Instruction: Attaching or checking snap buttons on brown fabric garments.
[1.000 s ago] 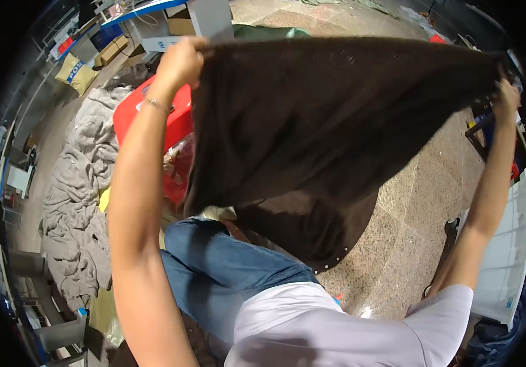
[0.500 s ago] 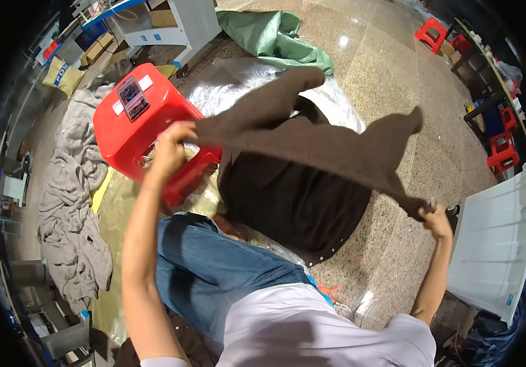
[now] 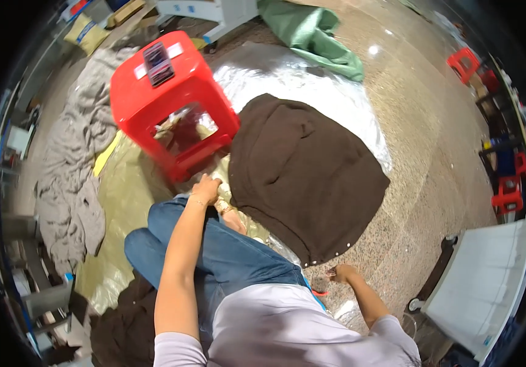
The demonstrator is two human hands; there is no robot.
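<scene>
A dark brown knit garment (image 3: 315, 177) lies spread over the plastic sheet, with small pale studs along its lower edge. Beside its left edge, above my bare foot (image 3: 233, 221), my left hand (image 3: 206, 188) hangs with fingers loosely apart and nothing visible in them. Down by the studded edge, apart from the cloth, my right hand (image 3: 343, 273) is low over the speckled floor. Its fingers are curled together, and a small dark bit shows at the tips that I cannot make out. A red-orange object (image 3: 319, 293) lies near that hand, partly hidden by my body.
A red plastic stool (image 3: 171, 101) carries a phone (image 3: 159, 64). Grey cloth (image 3: 70, 171) is heaped on the left, more brown cloth (image 3: 125, 324) at lower left. A green sack (image 3: 318, 40) lies at the back. A white wheeled bin (image 3: 486, 281) stands at right.
The brown cloth held up between both hands has been let go and now lies flat on the pile. Both hands have moved down and inward. The view has shifted slightly.
</scene>
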